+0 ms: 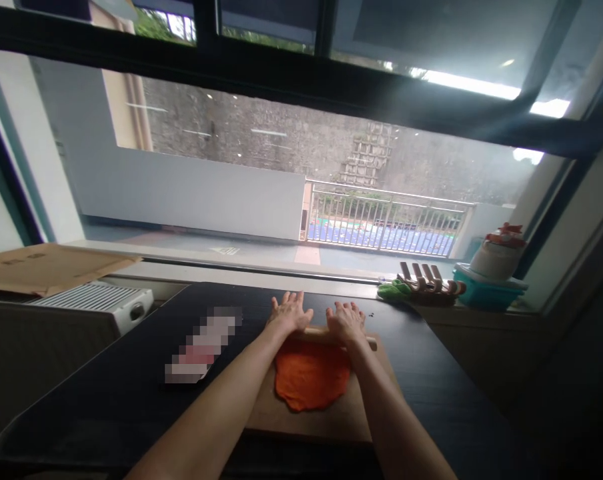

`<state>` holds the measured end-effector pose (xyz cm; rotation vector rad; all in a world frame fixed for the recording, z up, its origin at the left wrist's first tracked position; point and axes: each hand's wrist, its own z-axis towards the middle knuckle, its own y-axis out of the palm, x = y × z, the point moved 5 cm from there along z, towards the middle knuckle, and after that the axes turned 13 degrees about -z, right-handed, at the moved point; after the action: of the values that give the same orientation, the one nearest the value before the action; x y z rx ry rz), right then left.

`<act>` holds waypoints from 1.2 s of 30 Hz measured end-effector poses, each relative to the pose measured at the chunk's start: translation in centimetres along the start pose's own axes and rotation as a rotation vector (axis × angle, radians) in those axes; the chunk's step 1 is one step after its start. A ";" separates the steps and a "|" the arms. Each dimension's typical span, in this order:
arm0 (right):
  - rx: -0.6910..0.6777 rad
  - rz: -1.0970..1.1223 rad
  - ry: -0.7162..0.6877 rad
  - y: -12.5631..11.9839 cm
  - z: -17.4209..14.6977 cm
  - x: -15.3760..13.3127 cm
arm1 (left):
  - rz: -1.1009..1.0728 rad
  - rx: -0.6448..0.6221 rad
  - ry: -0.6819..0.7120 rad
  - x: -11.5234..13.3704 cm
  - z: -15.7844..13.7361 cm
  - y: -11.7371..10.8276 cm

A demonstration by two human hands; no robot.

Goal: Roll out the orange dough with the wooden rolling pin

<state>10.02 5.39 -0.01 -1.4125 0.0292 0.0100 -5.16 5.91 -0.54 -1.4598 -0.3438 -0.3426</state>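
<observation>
Orange dough (312, 379) lies nearside of both grips (289, 313) (346, 321), which rest splayed on the roller (317, 336).

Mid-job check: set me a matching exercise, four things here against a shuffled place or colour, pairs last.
1. Rolling pin
2. Soft sheet
3. Cardboard
4. Plastic box

A. Teal, at the right
B. Orange, flattened on the board
C. Under the left hand and right hand
D. Brown, at the far left

Pairs: 1-C; 2-B; 3-D; 4-A
</observation>
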 end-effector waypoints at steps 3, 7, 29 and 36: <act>-0.032 0.000 0.002 0.5 1.6 0.1 | 0.018 -0.005 -0.008 0.2 1.5 0.0; -0.036 -0.005 0.010 0.6 1.4 0.2 | 0.018 -0.030 -0.029 -0.2 1.6 0.4; 0.185 -0.049 0.007 -1.8 -9.7 -0.2 | 0.051 0.172 0.090 0.0 -8.4 -0.5; 0.053 -0.022 0.044 -0.6 -2.4 -0.1 | -0.031 0.077 -0.054 0.0 -2.4 -0.6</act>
<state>9.90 2.89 0.23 -1.3603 0.0501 -0.0397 -5.42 3.47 -0.19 -1.3911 -0.4198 -0.3122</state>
